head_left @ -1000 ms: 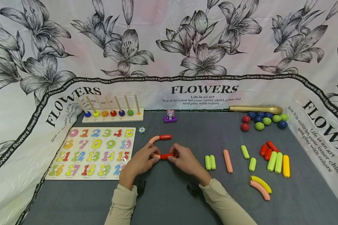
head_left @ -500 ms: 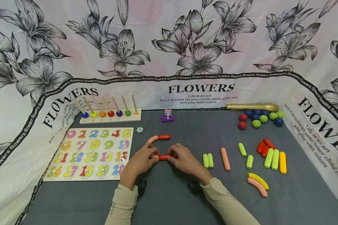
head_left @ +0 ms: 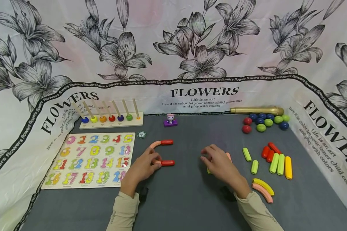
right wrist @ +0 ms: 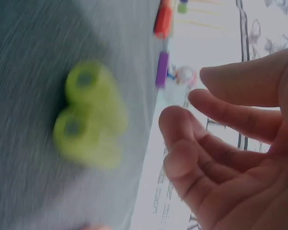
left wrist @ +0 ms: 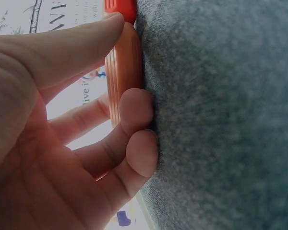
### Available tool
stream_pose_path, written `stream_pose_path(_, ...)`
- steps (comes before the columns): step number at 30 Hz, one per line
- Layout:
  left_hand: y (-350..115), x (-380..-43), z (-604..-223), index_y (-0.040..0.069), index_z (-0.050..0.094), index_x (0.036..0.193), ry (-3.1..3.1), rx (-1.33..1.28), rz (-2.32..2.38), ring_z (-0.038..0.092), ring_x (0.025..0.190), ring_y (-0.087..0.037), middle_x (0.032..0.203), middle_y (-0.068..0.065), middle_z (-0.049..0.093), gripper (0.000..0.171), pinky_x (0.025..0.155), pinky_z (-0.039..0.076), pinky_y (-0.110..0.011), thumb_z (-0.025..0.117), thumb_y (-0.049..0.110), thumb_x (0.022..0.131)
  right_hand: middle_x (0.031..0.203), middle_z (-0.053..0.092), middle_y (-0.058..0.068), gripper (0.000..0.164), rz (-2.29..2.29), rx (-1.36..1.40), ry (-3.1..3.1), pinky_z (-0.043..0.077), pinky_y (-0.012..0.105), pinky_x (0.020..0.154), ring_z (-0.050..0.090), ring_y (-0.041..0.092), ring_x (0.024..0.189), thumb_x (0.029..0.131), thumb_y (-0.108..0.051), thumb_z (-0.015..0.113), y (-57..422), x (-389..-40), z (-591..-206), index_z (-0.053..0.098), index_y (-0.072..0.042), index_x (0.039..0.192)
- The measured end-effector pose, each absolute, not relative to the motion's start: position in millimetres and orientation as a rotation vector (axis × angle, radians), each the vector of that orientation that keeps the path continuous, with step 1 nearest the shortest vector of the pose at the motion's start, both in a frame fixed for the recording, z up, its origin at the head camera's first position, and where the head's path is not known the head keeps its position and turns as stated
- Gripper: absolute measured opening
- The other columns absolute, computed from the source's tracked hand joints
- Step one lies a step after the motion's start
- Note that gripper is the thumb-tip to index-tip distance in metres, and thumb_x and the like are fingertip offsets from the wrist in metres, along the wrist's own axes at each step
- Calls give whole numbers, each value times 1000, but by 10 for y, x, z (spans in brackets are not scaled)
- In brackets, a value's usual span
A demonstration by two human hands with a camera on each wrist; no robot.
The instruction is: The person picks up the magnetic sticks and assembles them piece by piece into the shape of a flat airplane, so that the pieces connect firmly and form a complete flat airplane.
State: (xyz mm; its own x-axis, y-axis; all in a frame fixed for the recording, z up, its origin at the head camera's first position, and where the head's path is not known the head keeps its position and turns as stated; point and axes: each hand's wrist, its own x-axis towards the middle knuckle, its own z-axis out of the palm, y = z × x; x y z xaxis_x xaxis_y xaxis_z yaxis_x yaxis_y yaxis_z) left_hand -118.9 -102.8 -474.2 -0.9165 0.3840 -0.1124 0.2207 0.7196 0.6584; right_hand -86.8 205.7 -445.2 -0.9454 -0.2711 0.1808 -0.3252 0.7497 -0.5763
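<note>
My left hand (head_left: 144,164) grips a curved peach tube (left wrist: 127,62) between thumb and fingers, low against the grey cloth. Each end of that curve joins a short red tube, an upper one (head_left: 166,142) and a lower one (head_left: 167,163), making a C shape open to the right. Its middle is hidden behind the hand. My right hand (head_left: 219,163) holds nothing, fingers loosely bent, over two short lime-green tubes (right wrist: 91,115) lying side by side. These are blurred in the right wrist view and mostly covered in the head view. A straight peach tube (head_left: 228,156) is also partly covered.
Loose green, red and yellow tubes (head_left: 289,167) lie at the right, with two curved tubes (head_left: 262,192) nearer. Coloured balls (head_left: 261,127) and a gold rod (head_left: 255,110) are behind. A number board (head_left: 88,160), peg stand (head_left: 111,123), chip (head_left: 141,134) and figurine (head_left: 170,121) stand left and back.
My right hand has let go of the lower red tube and moved right, over the green tubes. The left hand keeps its grip on the curved peach tube. The head view has shifted slightly.
</note>
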Motion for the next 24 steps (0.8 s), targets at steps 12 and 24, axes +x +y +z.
stream_pose_path(12, -1023, -1126, -4731, 18, 75, 108, 2689, 455, 971, 60, 91, -23, 120, -3, 53, 7, 86, 53, -49, 76, 14, 102, 85, 60, 1, 8, 816, 433, -2993, 50, 41, 69, 57, 16, 74, 97, -9, 79, 2300, -771, -4476, 73, -5, 101)
stream_pose_path(24, -970, -1124, -4690, 17, 76, 110, 2694, 454, 936, 61, 94, -22, 120, -2, 56, 8, 90, 53, -51, 74, 14, 103, 81, 54, 0, 15, 805, 439, -2979, 47, 34, 65, 50, 12, 71, 93, -8, 83, 2302, -733, -4578, 69, -6, 99)
